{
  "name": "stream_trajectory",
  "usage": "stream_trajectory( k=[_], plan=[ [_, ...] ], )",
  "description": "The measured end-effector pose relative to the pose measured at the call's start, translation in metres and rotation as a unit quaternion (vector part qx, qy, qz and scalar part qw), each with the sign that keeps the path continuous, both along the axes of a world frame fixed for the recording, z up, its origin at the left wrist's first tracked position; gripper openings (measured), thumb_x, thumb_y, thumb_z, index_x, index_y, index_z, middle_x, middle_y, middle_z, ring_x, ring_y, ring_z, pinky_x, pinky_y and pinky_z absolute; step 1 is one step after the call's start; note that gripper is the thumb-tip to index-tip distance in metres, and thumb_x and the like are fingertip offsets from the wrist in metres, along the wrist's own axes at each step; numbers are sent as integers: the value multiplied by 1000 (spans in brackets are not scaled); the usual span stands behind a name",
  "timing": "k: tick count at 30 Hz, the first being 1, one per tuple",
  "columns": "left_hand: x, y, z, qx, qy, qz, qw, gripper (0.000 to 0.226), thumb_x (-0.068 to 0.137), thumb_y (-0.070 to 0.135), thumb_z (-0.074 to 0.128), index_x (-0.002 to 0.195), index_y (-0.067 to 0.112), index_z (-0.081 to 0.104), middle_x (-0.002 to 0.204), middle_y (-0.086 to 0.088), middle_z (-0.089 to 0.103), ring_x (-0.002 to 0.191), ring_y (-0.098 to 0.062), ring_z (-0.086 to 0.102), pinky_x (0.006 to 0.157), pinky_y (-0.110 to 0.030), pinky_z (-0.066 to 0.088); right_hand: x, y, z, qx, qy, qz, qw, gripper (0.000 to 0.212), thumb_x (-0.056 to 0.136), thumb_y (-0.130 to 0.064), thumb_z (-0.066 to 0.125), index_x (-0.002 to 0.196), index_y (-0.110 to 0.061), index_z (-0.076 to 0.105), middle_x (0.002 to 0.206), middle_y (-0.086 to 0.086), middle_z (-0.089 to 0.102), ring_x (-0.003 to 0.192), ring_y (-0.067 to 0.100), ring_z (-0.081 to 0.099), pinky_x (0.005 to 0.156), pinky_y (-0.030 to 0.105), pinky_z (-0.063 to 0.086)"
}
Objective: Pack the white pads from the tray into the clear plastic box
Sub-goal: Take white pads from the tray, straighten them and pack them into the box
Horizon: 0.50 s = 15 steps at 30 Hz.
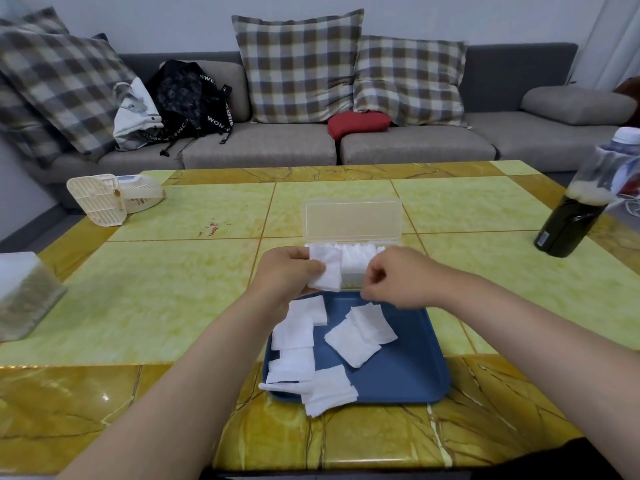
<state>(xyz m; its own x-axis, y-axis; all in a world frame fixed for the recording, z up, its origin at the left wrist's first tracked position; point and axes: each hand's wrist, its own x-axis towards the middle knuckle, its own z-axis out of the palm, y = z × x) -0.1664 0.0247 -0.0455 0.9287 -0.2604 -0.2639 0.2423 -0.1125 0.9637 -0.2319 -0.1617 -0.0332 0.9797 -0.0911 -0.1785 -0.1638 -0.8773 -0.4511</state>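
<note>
A blue tray (408,375) lies near the table's front edge with several loose white pads (360,336) on it. Just behind it stands the clear plastic box (353,220), lid up, with a row of pads packed upright inside. My left hand (287,271) grips a small stack of white pads (327,268) at the box's left end. My right hand (398,278) hovers over the tray's far edge with its fingertips pinched together; I see nothing clear between them.
A dark bottle (568,223) stands at the table's right edge. A cream fan (110,199) lies at the far left, and a tissue box (24,292) sits at the left edge. A grey sofa (415,143) with checked cushions lies beyond the table.
</note>
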Motion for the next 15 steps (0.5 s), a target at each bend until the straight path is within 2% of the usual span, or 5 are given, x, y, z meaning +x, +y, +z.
stream_trajectory(
  k=[1,4,6,10,15],
  plan=[
    [1,1,-1,5,1,1,1000,16,87,-6,65,99,4,71,103,-15,75,91,-28,74,75,-33,63,-2,0,-6,-23,27,34,999,9,86,-24,71,92,-20,75,89,-9,72,77,10,66,65,19,52],
    [3,1,-2,14,8,-2,1000,14,88,-5,64,97,5,69,105,-15,73,92,-28,73,73,-33,63,-4,2,-17,-55,65,83,993,37,81,-32,79,117,-27,71,112,-14,68,102,9,63,86,24,52],
    [3,0,-3,19,8,-8,1000,14,89,-4,64,99,4,69,107,-16,72,94,-29,72,75,-34,63,-5,2,-18,-64,55,88,992,36,80,-34,80,115,-29,72,110,-15,68,100,8,63,86,26,53],
    [3,-1,-5,35,5,-16,999,18,88,-1,65,105,4,69,111,-15,71,98,-29,71,81,-37,63,-5,0,-15,-69,36,85,993,16,78,-34,81,91,-31,74,92,-17,68,90,7,63,80,32,56],
    [3,-3,-3,31,1,-3,1000,9,91,6,63,98,5,68,111,-16,69,100,-30,69,79,-39,63,-6,-7,-4,-31,2,67,997,8,80,-34,78,85,-30,72,80,-21,61,72,0,55,63,23,44]
  ],
)
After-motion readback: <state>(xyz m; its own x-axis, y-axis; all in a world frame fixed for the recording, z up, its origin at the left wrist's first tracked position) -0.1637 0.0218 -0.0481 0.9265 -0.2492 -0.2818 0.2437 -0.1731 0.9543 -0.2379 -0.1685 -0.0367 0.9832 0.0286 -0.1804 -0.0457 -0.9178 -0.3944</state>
